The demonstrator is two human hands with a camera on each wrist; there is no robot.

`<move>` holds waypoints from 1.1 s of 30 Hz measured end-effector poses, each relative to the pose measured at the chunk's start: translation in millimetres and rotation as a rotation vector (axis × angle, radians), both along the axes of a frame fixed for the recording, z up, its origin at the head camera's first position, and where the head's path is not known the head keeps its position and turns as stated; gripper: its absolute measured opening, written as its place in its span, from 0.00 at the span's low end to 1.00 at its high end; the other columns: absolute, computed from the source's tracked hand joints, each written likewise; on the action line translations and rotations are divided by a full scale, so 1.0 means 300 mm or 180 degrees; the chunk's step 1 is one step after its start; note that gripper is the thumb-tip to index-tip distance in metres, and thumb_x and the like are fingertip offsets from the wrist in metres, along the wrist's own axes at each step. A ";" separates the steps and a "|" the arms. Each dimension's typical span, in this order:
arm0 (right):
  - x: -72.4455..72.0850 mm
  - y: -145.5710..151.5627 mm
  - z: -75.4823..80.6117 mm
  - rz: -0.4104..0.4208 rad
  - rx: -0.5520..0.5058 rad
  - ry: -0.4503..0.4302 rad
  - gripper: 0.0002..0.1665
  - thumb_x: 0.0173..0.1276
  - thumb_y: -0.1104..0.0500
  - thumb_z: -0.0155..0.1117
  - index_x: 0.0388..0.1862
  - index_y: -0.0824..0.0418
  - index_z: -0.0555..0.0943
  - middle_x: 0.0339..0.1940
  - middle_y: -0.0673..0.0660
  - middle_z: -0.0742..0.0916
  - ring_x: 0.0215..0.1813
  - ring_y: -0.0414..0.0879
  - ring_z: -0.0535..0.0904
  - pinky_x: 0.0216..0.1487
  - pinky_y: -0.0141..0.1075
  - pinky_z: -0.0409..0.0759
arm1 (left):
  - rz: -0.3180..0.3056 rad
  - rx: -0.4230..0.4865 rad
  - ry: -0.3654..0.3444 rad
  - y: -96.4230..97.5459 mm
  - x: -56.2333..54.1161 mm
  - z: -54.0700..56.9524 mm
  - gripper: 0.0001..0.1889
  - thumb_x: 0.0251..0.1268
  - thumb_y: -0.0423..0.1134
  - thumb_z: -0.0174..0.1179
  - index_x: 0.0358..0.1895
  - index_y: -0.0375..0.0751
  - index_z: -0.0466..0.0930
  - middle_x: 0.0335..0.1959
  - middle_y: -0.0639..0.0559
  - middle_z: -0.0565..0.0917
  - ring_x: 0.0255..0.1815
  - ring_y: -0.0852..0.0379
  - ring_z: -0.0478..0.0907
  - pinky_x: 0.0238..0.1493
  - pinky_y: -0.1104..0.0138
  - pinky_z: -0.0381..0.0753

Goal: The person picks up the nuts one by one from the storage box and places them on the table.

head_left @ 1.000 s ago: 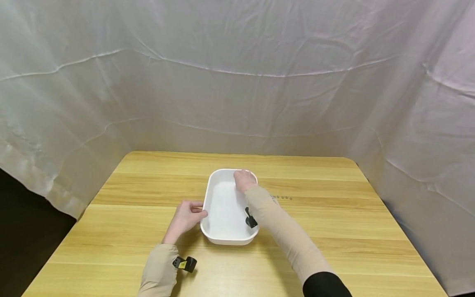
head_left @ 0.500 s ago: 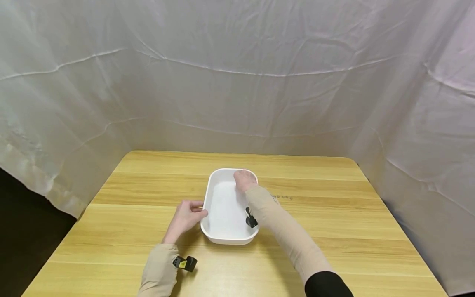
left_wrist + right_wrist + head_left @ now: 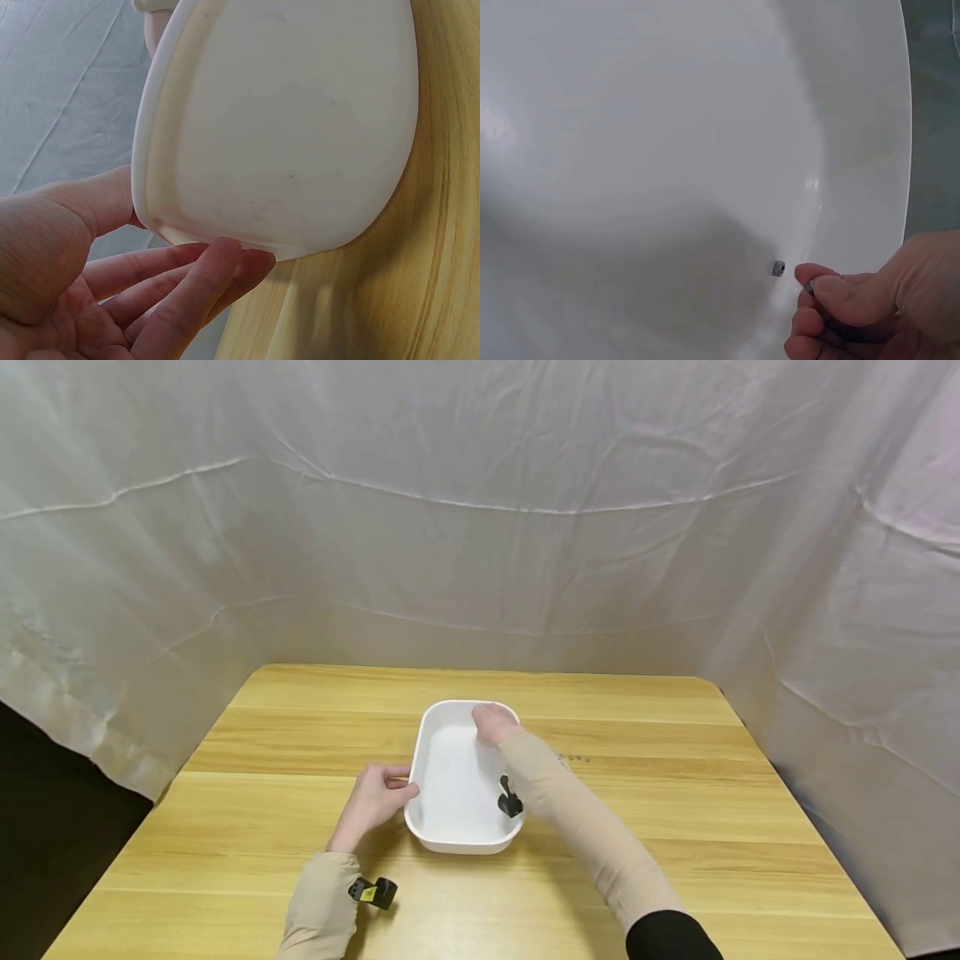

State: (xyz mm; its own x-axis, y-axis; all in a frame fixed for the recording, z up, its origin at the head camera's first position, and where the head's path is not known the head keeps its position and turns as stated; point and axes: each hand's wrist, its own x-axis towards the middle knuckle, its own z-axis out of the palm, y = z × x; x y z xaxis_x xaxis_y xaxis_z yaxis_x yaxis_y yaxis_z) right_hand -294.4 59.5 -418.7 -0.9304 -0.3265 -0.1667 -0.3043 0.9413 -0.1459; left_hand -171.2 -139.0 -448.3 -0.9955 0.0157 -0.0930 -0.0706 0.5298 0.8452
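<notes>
A white oblong tray (image 3: 453, 793) has its open side facing up at the middle of the table. My left hand (image 3: 373, 802) pinches its left side, thumb at the rim and fingers against the outer wall; the tray's outside (image 3: 300, 127) fills much of the left wrist view. My right hand (image 3: 495, 725) is inside the tray by the far right corner. In the right wrist view, its thumb and forefinger pinch a small grey metal piece (image 3: 810, 286), mostly covered by the fingertips. Just beside them, a small metal nut (image 3: 778, 268) lies on the tray's floor.
Several small metal pieces (image 3: 578, 758) lie in a row on the wooden table (image 3: 675, 802) to the right of the tray, partly hidden by the right sleeve. A pale curtain (image 3: 480, 568) hangs around the table's back and sides.
My right forearm has shifted slightly to the right, covering more of the row of small pieces. The left hand and the tray stay almost where they were.
</notes>
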 end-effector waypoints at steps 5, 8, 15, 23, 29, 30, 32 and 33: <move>0.003 0.012 0.011 0.0024 -0.0115 -0.0123 0.09 0.64 0.73 0.56 0.39 0.66 0.80 0.43 0.62 0.88 0.44 0.52 0.82 0.53 0.41 0.83 | -0.0004 0.0008 0.0006 0.001 -0.001 0.002 0.21 0.57 0.32 0.62 0.54 0.25 0.82 0.45 0.30 0.88 0.47 0.40 0.88 0.50 0.55 0.88; 0.001 0.018 0.014 -0.0014 -0.0367 -0.0323 0.09 0.63 0.74 0.56 0.36 0.67 0.82 0.29 0.57 0.86 0.30 0.47 0.80 0.34 0.34 0.82 | -0.0007 0.0005 0.0001 0.000 -0.002 0.001 0.21 0.57 0.32 0.62 0.54 0.25 0.82 0.45 0.30 0.88 0.47 0.40 0.88 0.50 0.55 0.88; 0.000 0.038 0.031 0.0124 -0.0890 -0.0533 0.12 0.62 0.76 0.57 0.35 0.71 0.88 0.22 0.61 0.89 0.22 0.43 0.80 0.29 0.28 0.80 | -0.0007 0.0000 0.0007 0.000 -0.002 0.001 0.21 0.56 0.32 0.62 0.54 0.25 0.82 0.44 0.30 0.88 0.46 0.41 0.88 0.49 0.55 0.88; 0.013 0.062 0.053 0.0224 -0.1433 -0.0759 0.10 0.64 0.75 0.62 0.42 0.76 0.86 0.35 0.67 0.91 0.28 0.43 0.86 0.35 0.30 0.88 | -0.0013 -0.0008 0.0030 0.000 0.000 0.002 0.21 0.56 0.32 0.61 0.54 0.25 0.82 0.44 0.30 0.88 0.46 0.40 0.88 0.49 0.55 0.88; 0.023 0.094 0.060 0.0328 -0.1930 -0.0900 0.11 0.65 0.76 0.60 0.46 0.81 0.82 0.39 0.72 0.90 0.34 0.50 0.90 0.38 0.32 0.89 | -0.0010 -0.0012 0.0005 -0.001 0.005 0.006 0.21 0.57 0.32 0.62 0.54 0.26 0.82 0.44 0.31 0.88 0.46 0.40 0.88 0.50 0.55 0.88; 0.026 0.100 0.062 0.0330 -0.2015 -0.0917 0.12 0.66 0.76 0.60 0.46 0.81 0.82 0.40 0.73 0.90 0.35 0.52 0.90 0.39 0.33 0.90 | -0.0007 -0.0010 -0.0001 -0.001 0.005 0.006 0.21 0.57 0.32 0.62 0.54 0.26 0.82 0.44 0.31 0.88 0.46 0.40 0.88 0.49 0.55 0.88; 0.031 0.111 0.062 0.0335 -0.2144 -0.0914 0.12 0.67 0.75 0.60 0.47 0.82 0.81 0.41 0.73 0.89 0.36 0.53 0.91 0.40 0.35 0.90 | -0.0006 0.0003 -0.0012 -0.002 0.005 0.006 0.21 0.57 0.32 0.62 0.55 0.25 0.82 0.45 0.30 0.88 0.46 0.40 0.88 0.49 0.55 0.89; 0.034 0.117 0.062 0.0330 -0.2209 -0.0911 0.12 0.67 0.74 0.60 0.47 0.82 0.81 0.41 0.73 0.89 0.37 0.54 0.91 0.41 0.36 0.90 | -0.0003 0.0005 -0.0016 -0.002 0.005 0.006 0.21 0.57 0.32 0.62 0.55 0.25 0.82 0.45 0.30 0.88 0.46 0.40 0.88 0.49 0.56 0.89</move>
